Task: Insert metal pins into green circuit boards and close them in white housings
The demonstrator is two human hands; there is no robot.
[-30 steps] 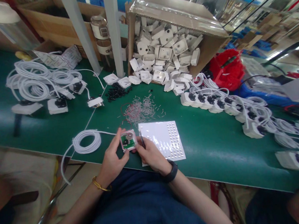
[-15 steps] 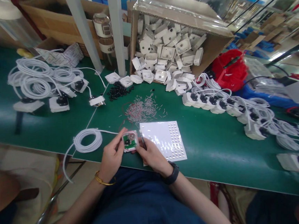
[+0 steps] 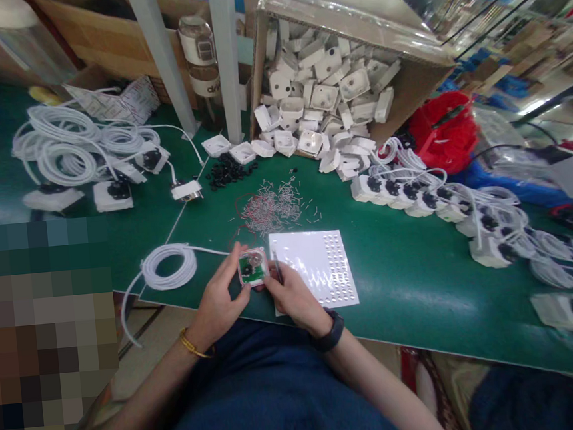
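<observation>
My left hand [image 3: 222, 297] grips the left side of a small white square housing [image 3: 265, 265], its fingers along the edge and thumb at the lower rim. Inside the housing sits a green circuit board [image 3: 258, 273] with a round black part, and a reddish line runs around the rim. My right hand [image 3: 293, 294] is closed at the housing's right edge, with a thin dark tool [image 3: 277, 269] standing up between its fingers; its exact kind is unclear. A white cable coil [image 3: 169, 267] lies left of my hands, its end leading to the housing.
A white sheet of round stickers [image 3: 305, 260] lies beside my right hand. Beyond are loose screws [image 3: 270, 206], small black parts [image 3: 227, 170] and a carton [image 3: 349, 9] spilling white housings [image 3: 326, 98]. Cabled housings [image 3: 405, 194] line the right; more cable coils [image 3: 64, 141] lie left.
The housing has shifted slightly right and up in both hands. My left thumb has moved down to the housing's lower rim.
</observation>
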